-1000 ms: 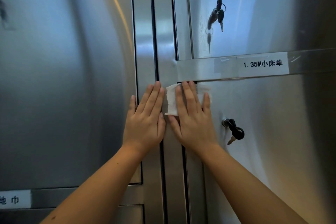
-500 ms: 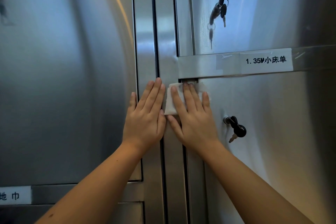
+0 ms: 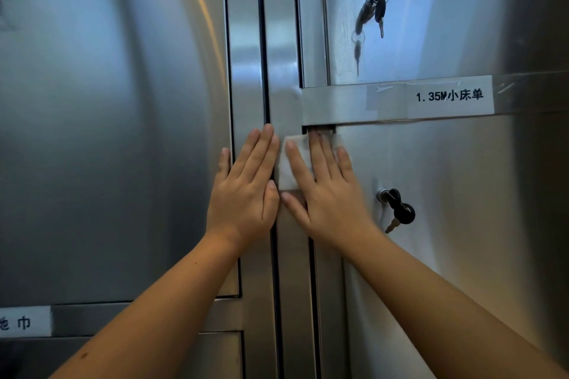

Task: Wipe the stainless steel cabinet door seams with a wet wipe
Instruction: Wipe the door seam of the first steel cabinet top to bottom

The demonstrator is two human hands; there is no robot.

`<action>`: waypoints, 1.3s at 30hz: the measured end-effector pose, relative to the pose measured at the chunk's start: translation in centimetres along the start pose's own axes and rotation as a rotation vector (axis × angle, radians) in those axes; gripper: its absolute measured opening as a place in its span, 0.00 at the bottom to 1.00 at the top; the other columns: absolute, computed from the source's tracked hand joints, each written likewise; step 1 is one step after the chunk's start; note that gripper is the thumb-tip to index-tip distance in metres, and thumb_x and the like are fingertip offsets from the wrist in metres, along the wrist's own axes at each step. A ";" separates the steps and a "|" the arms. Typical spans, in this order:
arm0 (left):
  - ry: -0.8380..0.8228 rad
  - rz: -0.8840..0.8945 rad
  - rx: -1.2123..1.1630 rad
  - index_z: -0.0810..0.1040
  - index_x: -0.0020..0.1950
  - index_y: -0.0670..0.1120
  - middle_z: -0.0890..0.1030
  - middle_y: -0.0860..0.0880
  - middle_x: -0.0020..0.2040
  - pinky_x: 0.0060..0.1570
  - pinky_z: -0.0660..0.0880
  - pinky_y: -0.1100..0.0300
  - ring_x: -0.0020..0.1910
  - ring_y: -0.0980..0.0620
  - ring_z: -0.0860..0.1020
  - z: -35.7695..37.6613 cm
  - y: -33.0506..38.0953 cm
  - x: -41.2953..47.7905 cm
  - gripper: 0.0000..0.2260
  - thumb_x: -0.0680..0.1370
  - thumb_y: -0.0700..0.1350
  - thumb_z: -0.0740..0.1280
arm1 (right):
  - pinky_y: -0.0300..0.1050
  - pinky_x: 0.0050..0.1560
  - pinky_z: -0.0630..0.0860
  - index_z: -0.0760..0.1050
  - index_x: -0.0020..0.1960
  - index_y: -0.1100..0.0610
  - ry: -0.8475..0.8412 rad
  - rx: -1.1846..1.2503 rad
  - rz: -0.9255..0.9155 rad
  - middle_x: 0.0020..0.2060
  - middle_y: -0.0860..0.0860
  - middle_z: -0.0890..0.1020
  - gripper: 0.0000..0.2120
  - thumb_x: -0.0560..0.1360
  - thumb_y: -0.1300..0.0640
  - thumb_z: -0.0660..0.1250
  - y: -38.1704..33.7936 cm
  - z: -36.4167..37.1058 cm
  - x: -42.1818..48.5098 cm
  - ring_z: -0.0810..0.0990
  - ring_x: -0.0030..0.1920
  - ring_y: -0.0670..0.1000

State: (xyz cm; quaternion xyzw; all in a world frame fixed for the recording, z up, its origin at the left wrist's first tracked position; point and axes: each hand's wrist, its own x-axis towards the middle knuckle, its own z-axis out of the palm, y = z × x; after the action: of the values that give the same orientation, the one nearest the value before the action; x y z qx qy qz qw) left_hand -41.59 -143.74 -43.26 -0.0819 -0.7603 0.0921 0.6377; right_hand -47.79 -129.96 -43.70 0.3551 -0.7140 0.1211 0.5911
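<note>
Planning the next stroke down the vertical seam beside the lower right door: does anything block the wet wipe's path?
Nothing visible does. The wet wipe is pressed under the right hand, and the seam below it runs bare to the picture's bottom edge. The key hangs to the right, off the seam.

A single wide-angle camera worn on the person's head looks forward and slightly down, square onto the steel cabinet doors (image 3: 123, 132), very near, so that the metal fills the frame from edge to edge.
</note>
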 end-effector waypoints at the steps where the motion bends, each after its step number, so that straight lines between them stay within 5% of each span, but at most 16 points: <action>1: 0.000 -0.002 0.015 0.60 0.74 0.42 0.59 0.45 0.74 0.71 0.49 0.47 0.74 0.50 0.55 0.1 0.0 0.0 0.25 0.76 0.46 0.50 | 0.56 0.72 0.46 0.48 0.73 0.55 -0.018 0.004 0.014 0.72 0.65 0.57 0.31 0.76 0.41 0.46 0.1 -0.2 0.8 0.54 0.73 0.62; 10: -0.010 -0.001 0.060 0.59 0.74 0.42 0.59 0.45 0.75 0.71 0.49 0.47 0.74 0.50 0.55 0.2 0.0 -0.2 0.26 0.76 0.46 0.51 | 0.59 0.71 0.55 0.55 0.72 0.61 0.013 -0.015 -0.041 0.70 0.68 0.60 0.32 0.75 0.43 0.51 -0.6 0.7 -2.8 0.59 0.70 0.66; 16: -0.020 -0.012 0.048 0.60 0.74 0.43 0.59 0.46 0.75 0.71 0.50 0.45 0.74 0.50 0.55 0.2 0.0 -0.2 0.26 0.76 0.47 0.51 | 0.50 0.72 0.36 0.39 0.72 0.57 -0.098 0.043 0.023 0.73 0.65 0.49 0.31 0.75 0.42 0.41 -0.4 -0.3 1.2 0.45 0.74 0.62; 23: -0.028 -0.009 0.048 0.58 0.75 0.43 0.58 0.46 0.75 0.72 0.48 0.47 0.74 0.50 0.54 0.1 0.0 -0.2 0.26 0.76 0.46 0.52 | 0.62 0.68 0.53 0.54 0.72 0.62 -0.019 -0.026 -0.052 0.69 0.69 0.61 0.32 0.75 0.42 0.49 -0.4 0.4 -2.3 0.60 0.70 0.67; 29: -0.012 -0.009 0.050 0.60 0.74 0.42 0.59 0.46 0.75 0.71 0.50 0.45 0.74 0.50 0.55 0.3 -0.1 -0.2 0.26 0.76 0.46 0.52 | 0.50 0.71 0.34 0.38 0.72 0.55 -0.112 0.016 -0.001 0.73 0.66 0.48 0.32 0.75 0.39 0.40 -0.1 -0.4 1.1 0.41 0.73 0.60; 39: -0.011 -0.010 0.032 0.58 0.74 0.43 0.58 0.46 0.75 0.71 0.49 0.46 0.74 0.50 0.54 0.2 0.1 -0.2 0.25 0.77 0.46 0.51 | 0.49 0.72 0.35 0.43 0.73 0.58 -0.119 0.034 -0.002 0.72 0.66 0.48 0.31 0.76 0.43 0.45 -1.0 0.1 -1.9 0.44 0.73 0.62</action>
State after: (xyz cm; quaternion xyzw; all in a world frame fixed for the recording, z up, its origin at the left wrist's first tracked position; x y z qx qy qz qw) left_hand -41.72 -143.68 -43.50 -0.0677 -0.7628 0.1015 0.6351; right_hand -47.17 -130.02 -45.77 0.3723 -0.7455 0.1113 0.5416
